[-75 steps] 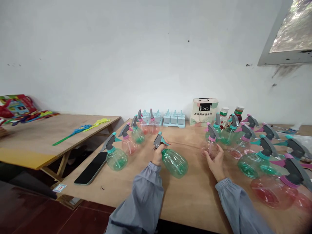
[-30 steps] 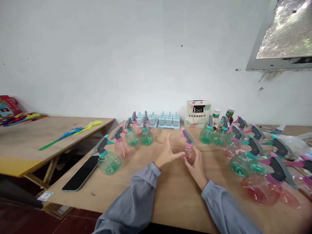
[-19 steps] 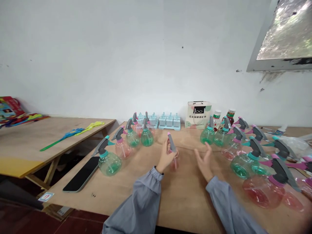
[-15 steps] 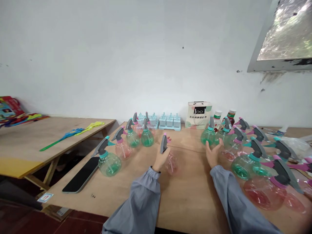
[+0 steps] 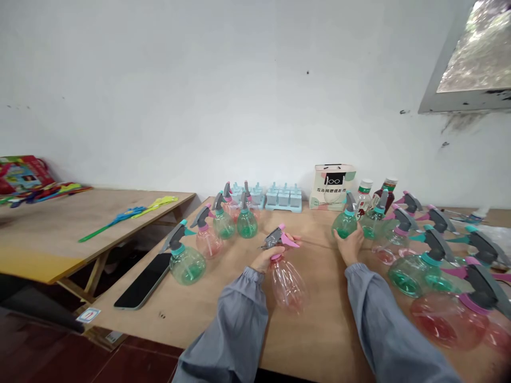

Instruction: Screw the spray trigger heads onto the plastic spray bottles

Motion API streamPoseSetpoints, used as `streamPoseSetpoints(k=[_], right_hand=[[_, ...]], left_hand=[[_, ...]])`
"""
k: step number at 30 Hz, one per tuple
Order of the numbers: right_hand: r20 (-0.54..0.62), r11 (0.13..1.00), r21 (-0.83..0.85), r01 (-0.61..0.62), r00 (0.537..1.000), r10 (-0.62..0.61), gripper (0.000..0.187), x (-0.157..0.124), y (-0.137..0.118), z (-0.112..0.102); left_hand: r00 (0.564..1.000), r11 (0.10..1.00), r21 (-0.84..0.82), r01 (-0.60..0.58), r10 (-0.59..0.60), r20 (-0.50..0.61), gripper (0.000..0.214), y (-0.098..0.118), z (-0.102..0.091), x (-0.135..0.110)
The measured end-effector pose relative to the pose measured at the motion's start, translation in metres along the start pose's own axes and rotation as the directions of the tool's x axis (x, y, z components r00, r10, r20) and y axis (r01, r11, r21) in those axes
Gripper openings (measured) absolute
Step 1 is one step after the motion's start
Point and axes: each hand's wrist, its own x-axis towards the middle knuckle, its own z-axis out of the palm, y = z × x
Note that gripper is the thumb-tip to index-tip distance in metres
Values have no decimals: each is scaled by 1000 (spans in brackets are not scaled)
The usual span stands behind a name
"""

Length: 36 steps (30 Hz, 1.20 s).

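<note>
My left hand (image 5: 265, 258) is closed around the neck of a clear pink spray bottle (image 5: 288, 284) with a grey and pink trigger head. That bottle leans a little over the middle of the table. Farther back on the right, my right hand (image 5: 349, 246) has its thumb and fingers on either side of a green spray bottle (image 5: 344, 224), gripping its round body. Close beside it is another green spray bottle (image 5: 373, 224). On the left of the table, a green spray bottle (image 5: 187, 265) and a pink spray bottle (image 5: 209, 242) stand with several others.
Several more pink and green bottles crowd the right side, a large pink one (image 5: 449, 319) nearest. A phone (image 5: 143, 282) lies at the left edge. Pale blue moulds (image 5: 283, 199), a paper bag (image 5: 332, 189) and sauce bottles (image 5: 363, 198) line the wall.
My right hand, open before, has reached the back green bottle and closed on it. My left hand has turned the pink bottle, so its pink nozzle now points right. The view has shifted slightly.
</note>
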Motion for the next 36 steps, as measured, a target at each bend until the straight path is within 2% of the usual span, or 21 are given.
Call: streamPoseSetpoints(k=[3,8,10,12,14,18,23,28,30,33,36], right_hand=[[17,999,33,36,999,-37,95,-23,-5,-15],[28,995,78,69,997,-71,91,-58,-19,-44],[38,992,96,75,996,-79,88,-67,-26,-51],[52,990,120,79,995,-86,86,-72,-31,-56],[68,988,138,75,994,-85,85,-76,-36,-58],[94,984,168,62,992,-79,85,-80,-41,-59],[123,976,209,58,989,-85,86,-84,-43,-59],[135,972,231,51,987,-84,87,-85,-42,-58],[132,971,234,50,988,-82,87,-85,-42,-57],[143,970,240,41,987,-77,87,-85,-42,-58],[157,968,250,33,985,-74,88,-86,-44,-58]], left_hand=[[999,1000,-4,-18,18,-39,46,-4,4,0],[978,1000,-13,1,-4,-207,40,-6,10,3],[981,999,-27,18,-22,-192,42,-5,12,2],[991,998,-43,45,-50,-125,43,-4,13,2],[995,998,-53,44,-49,-91,44,-3,14,1],[992,999,7,-32,33,-119,35,1,14,1],[997,998,-8,55,-56,-50,38,3,13,0],[990,1000,-24,14,-18,-137,31,1,13,1],[991,999,-36,3,-7,-134,31,0,13,2],[994,996,-85,6,-15,-112,36,0,12,2],[984,996,-77,32,-45,-173,36,0,10,4]])
